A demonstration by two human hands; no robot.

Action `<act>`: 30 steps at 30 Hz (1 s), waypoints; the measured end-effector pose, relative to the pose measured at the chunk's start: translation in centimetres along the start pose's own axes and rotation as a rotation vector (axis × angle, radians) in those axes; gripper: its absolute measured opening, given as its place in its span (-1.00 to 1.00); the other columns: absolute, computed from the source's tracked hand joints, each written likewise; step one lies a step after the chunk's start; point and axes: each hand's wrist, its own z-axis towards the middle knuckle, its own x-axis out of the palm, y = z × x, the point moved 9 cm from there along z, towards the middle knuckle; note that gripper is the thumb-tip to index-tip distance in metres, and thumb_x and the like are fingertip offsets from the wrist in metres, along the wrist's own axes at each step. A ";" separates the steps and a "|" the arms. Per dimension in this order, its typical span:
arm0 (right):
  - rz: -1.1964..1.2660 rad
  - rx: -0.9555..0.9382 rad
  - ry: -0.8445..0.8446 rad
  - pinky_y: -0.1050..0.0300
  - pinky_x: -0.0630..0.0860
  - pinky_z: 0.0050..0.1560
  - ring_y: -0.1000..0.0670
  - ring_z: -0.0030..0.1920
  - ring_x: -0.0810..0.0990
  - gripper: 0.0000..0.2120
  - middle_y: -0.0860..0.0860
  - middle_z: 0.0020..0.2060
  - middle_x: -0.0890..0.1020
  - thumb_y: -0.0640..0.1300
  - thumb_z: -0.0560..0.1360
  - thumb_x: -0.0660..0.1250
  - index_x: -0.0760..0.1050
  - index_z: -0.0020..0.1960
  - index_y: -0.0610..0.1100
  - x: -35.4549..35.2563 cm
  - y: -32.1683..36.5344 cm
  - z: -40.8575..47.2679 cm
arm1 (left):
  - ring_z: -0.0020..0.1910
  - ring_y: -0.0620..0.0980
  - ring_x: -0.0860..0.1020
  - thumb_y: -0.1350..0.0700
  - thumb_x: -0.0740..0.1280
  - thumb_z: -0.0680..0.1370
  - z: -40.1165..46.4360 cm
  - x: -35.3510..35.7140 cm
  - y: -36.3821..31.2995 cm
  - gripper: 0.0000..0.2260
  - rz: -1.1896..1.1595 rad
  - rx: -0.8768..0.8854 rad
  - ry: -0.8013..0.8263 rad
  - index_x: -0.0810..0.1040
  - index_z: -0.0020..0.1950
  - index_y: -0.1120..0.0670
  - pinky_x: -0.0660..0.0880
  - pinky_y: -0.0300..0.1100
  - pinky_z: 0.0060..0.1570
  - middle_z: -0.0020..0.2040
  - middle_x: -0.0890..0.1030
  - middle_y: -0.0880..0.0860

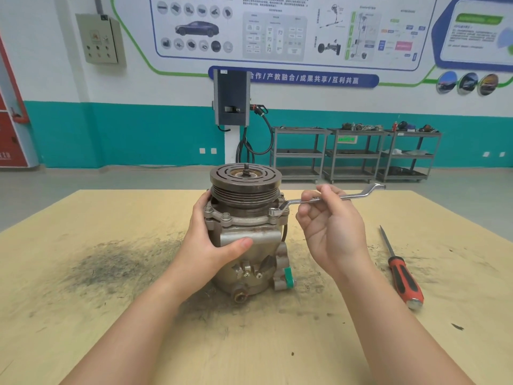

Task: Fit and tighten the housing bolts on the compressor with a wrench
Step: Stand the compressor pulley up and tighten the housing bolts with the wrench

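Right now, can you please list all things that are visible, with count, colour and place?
compressor: one, grey metal, upright at table centre
housing bolts: two plainly visible, grey, on the front flange
wrench: one, silver, ring end on the flange's right side
screwdriver: one, red and black handle, lying at table right
table: one, tan, dark smudges
carts: three, grey, by the back wall
wall charger: one, grey, back wall
left hand: holds the compressor body
right hand: pinches the wrench shaft

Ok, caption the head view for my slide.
Left hand steadies the compressor; right hand holds the wrench on a bolt.
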 end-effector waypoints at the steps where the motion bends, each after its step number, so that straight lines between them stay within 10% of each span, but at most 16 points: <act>1: -0.046 -0.061 0.012 0.23 0.49 -0.44 0.03 -0.50 0.50 -0.87 -0.04 -0.42 0.59 -0.22 0.68 0.08 0.32 -0.04 -0.14 0.2 0.4 -0.2 | 0.32 -0.21 0.48 -0.32 0.54 0.19 0.0 0.0 0.0 -0.21 0.004 0.000 0.001 0.11 0.21 -0.64 0.44 0.01 0.38 0.38 0.44 -0.25; 6: -0.233 -0.403 0.083 0.20 0.46 -0.43 -0.01 -0.51 0.51 -0.92 -0.04 -0.39 0.60 -0.16 0.64 0.09 0.30 -0.04 -0.09 1.6 2.3 -2.2 | 0.29 -0.25 0.50 -0.31 0.54 0.18 0.0 0.0 -0.2 -0.23 0.007 -0.002 0.004 0.11 0.15 -0.70 0.47 -0.04 0.35 0.36 0.44 -0.27; 13: 0.057 -0.183 -0.104 0.22 0.34 -0.49 -0.05 -0.57 0.35 -0.63 -0.08 -0.52 0.47 -0.08 0.65 0.07 0.40 -0.30 -0.09 -1.1 0.1 -1.6 | 0.30 -0.25 0.48 -0.33 0.54 0.17 0.0 0.0 -0.1 -0.23 0.020 -0.004 -0.002 0.08 0.12 -0.72 0.45 -0.06 0.36 0.38 0.42 -0.28; 16: -0.148 -0.482 0.015 0.23 0.35 -0.45 -0.04 -0.55 0.37 -0.63 -0.06 -0.50 0.49 -0.08 0.58 0.10 0.40 -0.39 -0.02 0.5 1.7 -3.8 | 0.28 -0.27 0.50 -0.34 0.54 0.16 0.0 0.0 -0.1 -0.22 0.014 -0.006 -0.001 0.08 0.13 -0.73 0.48 -0.12 0.31 0.37 0.43 -0.28; 22: -0.880 -1.035 0.376 0.07 0.52 -0.32 0.00 -0.29 0.56 -0.83 -0.06 -0.29 0.60 -0.22 0.47 0.40 0.56 -0.25 -0.30 6.8 0.1 -9.2 | 0.24 -0.23 0.56 -0.36 0.60 0.09 0.4 0.2 0.0 -0.16 -0.038 0.030 -0.014 0.14 0.18 -0.66 0.47 -0.27 0.20 0.28 0.57 -0.20; 30: -0.692 -1.021 0.343 0.23 0.55 -0.10 0.01 -0.19 0.63 -0.81 -0.16 -0.15 0.62 -0.10 0.65 0.17 0.51 0.04 -0.19 5.7 3.9 -7.8 | 0.24 -0.34 0.50 -0.32 0.54 0.16 0.3 -0.1 0.2 -0.23 -0.017 0.010 -0.014 0.09 0.10 -0.74 0.48 -0.50 0.00 0.34 0.45 -0.28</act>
